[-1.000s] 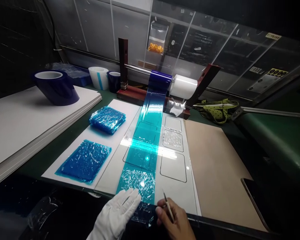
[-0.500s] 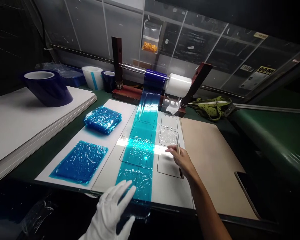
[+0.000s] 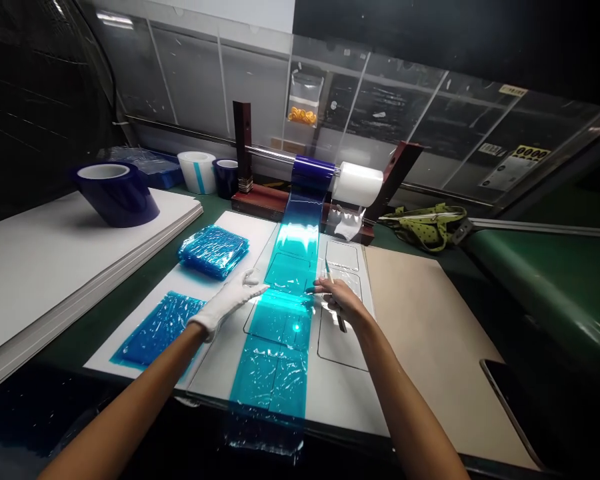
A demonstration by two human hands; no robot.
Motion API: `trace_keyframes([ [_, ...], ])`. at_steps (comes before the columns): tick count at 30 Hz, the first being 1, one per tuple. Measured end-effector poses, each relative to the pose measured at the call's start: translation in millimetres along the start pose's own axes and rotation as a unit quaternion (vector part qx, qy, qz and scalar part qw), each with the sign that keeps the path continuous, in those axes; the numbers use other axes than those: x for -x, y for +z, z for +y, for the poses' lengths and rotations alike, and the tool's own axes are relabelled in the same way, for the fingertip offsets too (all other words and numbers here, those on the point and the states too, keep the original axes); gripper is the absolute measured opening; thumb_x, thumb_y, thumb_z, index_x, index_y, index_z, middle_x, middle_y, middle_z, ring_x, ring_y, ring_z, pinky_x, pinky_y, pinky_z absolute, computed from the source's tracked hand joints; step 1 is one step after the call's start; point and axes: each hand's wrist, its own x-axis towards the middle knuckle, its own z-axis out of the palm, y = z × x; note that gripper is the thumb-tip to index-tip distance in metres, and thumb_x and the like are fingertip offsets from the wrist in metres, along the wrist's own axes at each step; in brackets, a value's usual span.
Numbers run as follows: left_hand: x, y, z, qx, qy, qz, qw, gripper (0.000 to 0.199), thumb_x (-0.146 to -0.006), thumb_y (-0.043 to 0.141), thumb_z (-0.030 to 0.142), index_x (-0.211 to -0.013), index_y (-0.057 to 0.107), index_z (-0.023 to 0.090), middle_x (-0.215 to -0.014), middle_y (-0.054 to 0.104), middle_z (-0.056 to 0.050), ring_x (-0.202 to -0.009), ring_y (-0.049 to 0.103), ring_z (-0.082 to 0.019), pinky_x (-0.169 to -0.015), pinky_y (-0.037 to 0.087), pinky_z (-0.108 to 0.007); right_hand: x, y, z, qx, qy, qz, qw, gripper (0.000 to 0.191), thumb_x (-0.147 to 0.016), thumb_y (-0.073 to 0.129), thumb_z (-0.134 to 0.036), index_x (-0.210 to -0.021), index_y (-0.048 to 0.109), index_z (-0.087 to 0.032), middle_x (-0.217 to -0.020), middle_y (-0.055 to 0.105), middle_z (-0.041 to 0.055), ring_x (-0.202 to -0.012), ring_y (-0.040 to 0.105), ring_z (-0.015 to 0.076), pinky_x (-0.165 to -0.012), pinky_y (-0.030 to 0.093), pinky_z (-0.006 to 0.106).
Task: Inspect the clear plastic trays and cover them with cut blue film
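Film [image 3: 274, 323] runs from its roll [image 3: 313, 171] across the board [image 3: 347, 395]. Whether my gloved left hand [image 3: 229, 300] pinches its edge, I cannot tell; my right hand [image 3: 347, 301], opposite, pinches a pointed tool [image 3: 329, 270] that could nick it if I twist.

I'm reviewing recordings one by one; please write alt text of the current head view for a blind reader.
A left hand in a white glove and a bare right hand holding a slim pointed tool are at opposite edges of a translucent teal film strip. It runs from a dark blue roll on a dark red stand over a white board.
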Motion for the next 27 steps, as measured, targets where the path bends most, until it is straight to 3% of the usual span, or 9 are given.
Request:
trace_keyframes([
  [3, -7, 1.5, 0, 0.009, -0.001, -0.018, 1.000, 0.096, -0.065, 0.079, 0.052, -0.144, 0.033, 0.020, -0.137, 0.054, -0.014, -0.128, 0.050, -0.030, -0.109, 0.039, -0.042, 8, -5, -5, -0.040, -0.016, -0.021, 0.999, 0.022, -0.096, 0.053, -0.034, -0.095, 0.060, -0.014, -0.081, 0.065, 0.0012, -0.045, 0.040, 0.0032, -0.037, 0.034, 0.015],
  [6, -9, 7.7, 1, 0.019, -0.004, -0.034, 0.999, 0.101, -0.064, 0.081, 0.049, -0.146, 0.030, 0.018, -0.129, 0.059, -0.014, -0.122, 0.054, -0.030, -0.107, 0.040, -0.043, 11, -5, -9, -0.075, -0.027, -0.037, 0.996, 0.019, -0.093, 0.054, -0.033, -0.090, 0.060, -0.015, -0.081, 0.070, 0.0070, -0.042, 0.028, 0.0039, -0.032, 0.023, 0.015],
  [11, -8, 13.7, 2, 0.038, -0.004, -0.047, 0.998, 0.101, -0.064, 0.082, 0.047, -0.146, 0.029, 0.019, -0.134, 0.055, -0.018, -0.121, 0.055, -0.030, -0.107, 0.041, -0.046, 15, -3, -10, -0.115, -0.034, -0.056, 0.991, 0.019, -0.086, 0.063, -0.034, -0.087, 0.062, -0.014, -0.083, 0.071, 0.0087, -0.044, 0.025, 0.0041, -0.033, 0.020, 0.015],
  [16, -3, 10.2, 6, 0.079, 0.001, -0.059, 0.995, 0.090, -0.071, 0.077, 0.048, -0.144, 0.032, 0.023, -0.144, 0.046, -0.016, -0.127, 0.051, -0.029, -0.109, 0.039, -0.046, 18, -2, -12, -0.138, -0.032, -0.066, 0.988, 0.020, -0.082, 0.068, -0.033, -0.087, 0.063, -0.014, -0.072, 0.066, 0.0037, -0.043, 0.024, 0.0035, -0.034, 0.019, 0.014],
  [21, -6, 11.6, 0, 0.107, 0.007, -0.068, 0.992, 0.077, -0.076, 0.073, 0.046, -0.140, 0.039, 0.018, -0.145, 0.044, -0.018, -0.131, 0.047, -0.030, -0.110, 0.038, -0.051, 19, -1, -14, -0.141, -0.032, -0.062, 0.988, 0.019, -0.080, 0.070, -0.033, -0.082, 0.062, -0.016, -0.063, 0.059, -0.0006, -0.042, 0.023, 0.0037, -0.033, 0.019, 0.015],
  [27, -8, 17.8, -12, 0.090, 0.050, -0.034, 0.994, 0.094, -0.062, 0.084, 0.038, -0.142, 0.038, 0.019, -0.129, 0.059, -0.016, -0.127, 0.050, -0.032, -0.107, 0.042, -0.048, 14, 1, -14, -0.119, -0.026, -0.043, 0.992, 0.020, -0.083, 0.067, -0.034, -0.082, 0.061, -0.015, -0.066, 0.064, 0.0015, -0.042, 0.025, 0.0032, -0.033, 0.018, 0.014],
])
